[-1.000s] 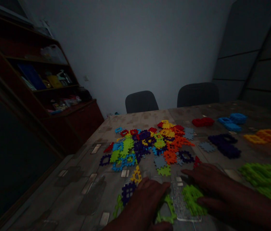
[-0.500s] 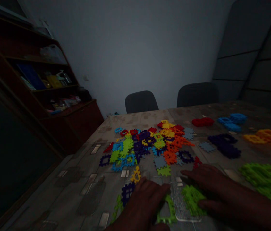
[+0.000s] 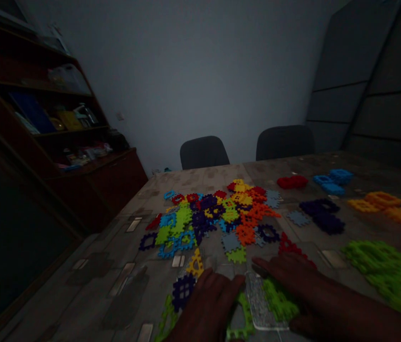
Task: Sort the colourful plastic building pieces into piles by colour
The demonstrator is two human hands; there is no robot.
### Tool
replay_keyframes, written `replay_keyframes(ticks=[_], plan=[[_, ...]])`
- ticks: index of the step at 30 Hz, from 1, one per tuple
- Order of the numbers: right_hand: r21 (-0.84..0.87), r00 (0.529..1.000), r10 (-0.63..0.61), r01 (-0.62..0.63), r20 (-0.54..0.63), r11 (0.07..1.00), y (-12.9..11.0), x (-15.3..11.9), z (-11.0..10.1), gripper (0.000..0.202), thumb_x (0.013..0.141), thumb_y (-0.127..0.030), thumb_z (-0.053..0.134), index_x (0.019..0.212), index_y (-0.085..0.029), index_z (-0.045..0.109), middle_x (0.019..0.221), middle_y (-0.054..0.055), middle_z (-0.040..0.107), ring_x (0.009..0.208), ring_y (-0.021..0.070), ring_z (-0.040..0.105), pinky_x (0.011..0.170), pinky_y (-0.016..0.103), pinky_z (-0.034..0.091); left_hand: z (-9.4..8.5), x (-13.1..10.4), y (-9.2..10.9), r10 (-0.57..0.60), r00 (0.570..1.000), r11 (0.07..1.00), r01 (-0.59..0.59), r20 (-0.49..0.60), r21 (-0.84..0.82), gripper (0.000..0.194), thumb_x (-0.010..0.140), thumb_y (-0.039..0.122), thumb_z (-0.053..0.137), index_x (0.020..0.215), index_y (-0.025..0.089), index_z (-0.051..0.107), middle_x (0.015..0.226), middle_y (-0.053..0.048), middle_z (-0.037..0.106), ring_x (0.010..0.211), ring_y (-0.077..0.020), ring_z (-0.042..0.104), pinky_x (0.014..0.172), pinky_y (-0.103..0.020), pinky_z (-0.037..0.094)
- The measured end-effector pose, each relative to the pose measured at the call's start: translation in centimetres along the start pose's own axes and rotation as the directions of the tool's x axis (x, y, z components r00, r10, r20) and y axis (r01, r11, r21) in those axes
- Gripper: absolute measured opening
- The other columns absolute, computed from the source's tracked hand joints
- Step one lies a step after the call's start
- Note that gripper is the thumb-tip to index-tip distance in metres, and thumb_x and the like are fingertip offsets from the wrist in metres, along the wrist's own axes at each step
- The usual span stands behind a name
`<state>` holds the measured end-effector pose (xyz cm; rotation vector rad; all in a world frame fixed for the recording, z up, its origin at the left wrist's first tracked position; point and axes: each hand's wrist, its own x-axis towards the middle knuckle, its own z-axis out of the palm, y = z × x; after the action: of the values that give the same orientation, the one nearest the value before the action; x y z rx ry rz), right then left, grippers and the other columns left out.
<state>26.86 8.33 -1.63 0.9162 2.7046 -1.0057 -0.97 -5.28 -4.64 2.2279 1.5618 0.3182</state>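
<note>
My left hand (image 3: 209, 301) rests at the near edge of the table, thumb apart from the fingers, over a green frame piece (image 3: 241, 318). Beside it lie a dark purple window piece (image 3: 183, 290), a yellow triangle (image 3: 195, 263) and another green piece (image 3: 166, 319). My right hand (image 3: 289, 280) reaches in from the right, its fingers over a green toothed piece (image 3: 279, 301), its thumb near that piece's lower edge. Whether it grips the piece is unclear. Under this piece shows a pale rectangular patch (image 3: 257, 299). A red triangle (image 3: 289, 246) lies just beyond the right hand.
A heap of mixed toothed pieces (image 3: 207, 213) covers the middle of the table (image 3: 115, 285). Colour-sorted piles sit to the right: red (image 3: 293, 182), blue (image 3: 333, 180), purple (image 3: 323, 216), orange (image 3: 385, 206) and green (image 3: 381, 268). Two chairs (image 3: 203, 152) stand behind; a shelf unit is at left.
The view has shifted slightly, showing more of the right side. My right hand has moved a little left over the green piece, and more of the red triangle shows.
</note>
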Motion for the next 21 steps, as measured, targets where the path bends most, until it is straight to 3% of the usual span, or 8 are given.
replay_keyframes(ticks=[5, 14, 17, 21], plan=[[-0.052, 0.999, -0.035, 0.035, -0.006, 0.998, -1.0, -0.2, 0.0, 0.109, 0.075, -0.006, 0.073, 0.169, -0.04, 0.029, 0.176, 0.01, 0.028, 0.159, 0.0484, 0.023, 0.122, 0.076, 0.024, -0.2, -0.1, 0.0, -0.025, 0.999, 1.0, 0.024, 0.027, 0.017, 0.08, 0.095, 0.036, 0.073, 0.165, 0.026, 0.034, 0.136, -0.015, 0.067, 0.123, -0.0357, 0.061, 0.119, -0.068, 0.035], [-0.035, 1.0, -0.014, 0.014, 0.008, 0.999, -1.5, -0.1, -0.2, 0.116, 0.069, -0.006, 0.076, 0.169, -0.038, 0.028, 0.176, 0.013, 0.029, 0.157, 0.0498, 0.026, 0.122, 0.075, 0.027, -0.1, -0.6, -1.1, 0.058, 0.998, 0.997, -0.059, -0.004, -0.055, 0.088, 0.097, 0.057, 0.071, 0.168, 0.027, 0.029, 0.14, -0.017, 0.065, 0.127, -0.038, 0.06, 0.119, -0.065, 0.036], [-0.046, 0.999, -0.044, 0.043, -0.005, 0.998, -1.8, -0.3, -0.4, 0.12, 0.066, -0.002, 0.077, 0.169, -0.039, 0.03, 0.174, 0.012, 0.036, 0.156, 0.0487, 0.032, 0.121, 0.073, 0.032, 0.3, -0.5, -1.8, 0.065, 0.998, 0.997, -0.066, -0.013, -0.033, 0.08, 0.1, 0.053, 0.067, 0.167, 0.031, 0.029, 0.138, -0.015, 0.067, 0.124, -0.0362, 0.063, 0.116, -0.062, 0.041], [-0.089, 0.992, -0.115, 0.11, -0.051, 0.99, -2.2, -0.4, -0.2, 0.118, 0.065, 0.001, 0.076, 0.169, -0.036, 0.033, 0.169, 0.014, 0.045, 0.154, 0.044, 0.039, 0.122, 0.066, 0.036, 1.0, -0.3, -3.0, 0.058, 0.998, 0.998, -0.058, -0.025, -0.009, 0.075, 0.102, 0.051, 0.065, 0.166, 0.034, 0.03, 0.136, -0.014, 0.069, 0.13, -0.0382, 0.062, 0.119, -0.065, 0.038]])
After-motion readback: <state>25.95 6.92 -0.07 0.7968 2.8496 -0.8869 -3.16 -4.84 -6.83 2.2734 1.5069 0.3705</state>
